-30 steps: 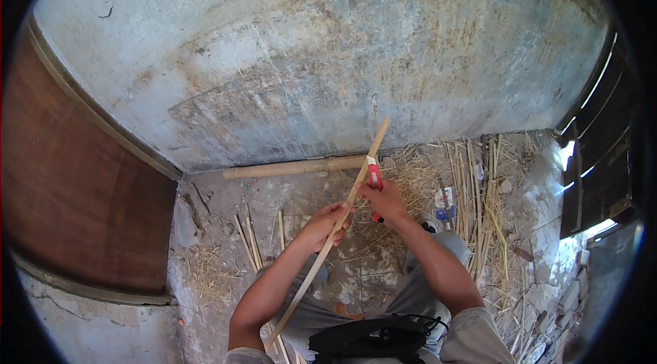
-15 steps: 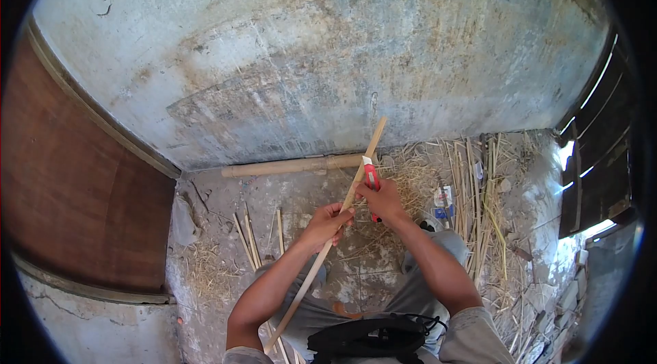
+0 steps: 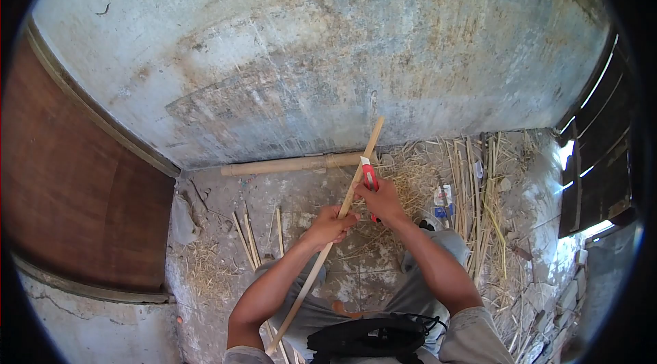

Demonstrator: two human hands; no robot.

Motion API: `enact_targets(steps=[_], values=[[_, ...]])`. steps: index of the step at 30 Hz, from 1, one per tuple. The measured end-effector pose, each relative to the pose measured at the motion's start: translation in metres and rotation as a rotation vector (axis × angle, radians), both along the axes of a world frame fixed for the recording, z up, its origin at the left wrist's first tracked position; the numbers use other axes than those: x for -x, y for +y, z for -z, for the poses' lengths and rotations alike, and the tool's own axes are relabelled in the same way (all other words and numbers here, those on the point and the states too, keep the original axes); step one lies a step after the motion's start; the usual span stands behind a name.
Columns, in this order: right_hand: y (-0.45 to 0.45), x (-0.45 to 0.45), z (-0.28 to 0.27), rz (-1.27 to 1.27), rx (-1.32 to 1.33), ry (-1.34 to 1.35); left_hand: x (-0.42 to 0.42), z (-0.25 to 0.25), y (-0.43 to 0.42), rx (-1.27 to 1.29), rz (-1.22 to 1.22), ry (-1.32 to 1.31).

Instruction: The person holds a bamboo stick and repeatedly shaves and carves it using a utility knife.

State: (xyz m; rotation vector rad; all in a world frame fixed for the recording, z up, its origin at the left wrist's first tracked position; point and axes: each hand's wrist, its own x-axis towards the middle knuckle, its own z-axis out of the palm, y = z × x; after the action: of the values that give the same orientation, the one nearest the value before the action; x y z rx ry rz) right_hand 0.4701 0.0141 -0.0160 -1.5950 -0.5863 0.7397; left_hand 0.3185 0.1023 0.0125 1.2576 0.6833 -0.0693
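A long, pale bamboo strip [image 3: 306, 289] slants from beside my left forearm up toward the wall. My left hand [image 3: 331, 227] is closed around its middle. Just above, my right hand [image 3: 380, 201] grips a red utility knife [image 3: 369, 176], its blade end pointing up and lying close against the strip. The right thumb and fingertips are near the strip's edge; whether they press on it I cannot tell. The palm side of the right hand is hidden.
A bamboo pole [image 3: 291, 165] lies along the foot of the stained wall [image 3: 308, 56]. Many split strips [image 3: 472, 193] and shavings [image 3: 410, 189] cover the floor at right, with a blue-and-white packet [image 3: 443, 201] among them. A plastic bag [image 3: 183, 220] lies near the brown door [image 3: 89, 172].
My left hand's fingers have wrapped more tightly round the bamboo strip. The strip and the knife have shifted very slightly left; the right hand keeps its grip.
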Motion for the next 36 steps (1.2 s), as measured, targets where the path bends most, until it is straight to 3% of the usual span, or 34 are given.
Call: enact_targets(steps=[6,8,9,11,14,17,23,27,30,32,36], values=[[0.000,-0.002,0.006,-0.005,0.009,0.012,0.001,-0.004,0.000,-0.034,0.001,-0.066],[0.001,-0.003,0.013,-0.017,0.015,-0.037,0.000,-0.012,-0.007,-0.508,-0.071,-0.043],[0.001,-0.003,0.013,-0.016,0.015,-0.036,0.000,-0.006,-0.006,-0.508,-0.070,-0.042],[0.001,0.000,0.013,0.014,-0.003,-0.082,0.002,0.010,-0.004,-1.055,-0.091,-0.131],[-0.002,0.001,-0.002,-0.011,0.072,-0.084,0.002,0.011,-0.006,-1.252,-0.114,-0.322],[-0.001,0.001,-0.002,-0.016,0.101,-0.115,0.005,0.014,-0.009,-1.353,-0.111,-0.336],[-0.002,0.001,-0.004,-0.034,0.109,-0.100,0.005,0.006,-0.017,-1.301,-0.101,-0.245],[-0.001,0.000,-0.003,-0.036,0.130,-0.109,-0.002,0.009,-0.010,-1.237,-0.150,-0.328],[0.000,0.000,-0.005,-0.007,0.083,-0.008,-0.007,0.018,-0.001,-1.077,-0.260,-0.444],[-0.002,0.001,-0.010,-0.014,0.120,-0.009,-0.005,0.017,0.004,-0.758,-0.389,-0.300],[-0.003,-0.001,-0.007,-0.024,0.106,-0.041,0.003,0.006,0.014,-0.622,-0.409,-0.275]])
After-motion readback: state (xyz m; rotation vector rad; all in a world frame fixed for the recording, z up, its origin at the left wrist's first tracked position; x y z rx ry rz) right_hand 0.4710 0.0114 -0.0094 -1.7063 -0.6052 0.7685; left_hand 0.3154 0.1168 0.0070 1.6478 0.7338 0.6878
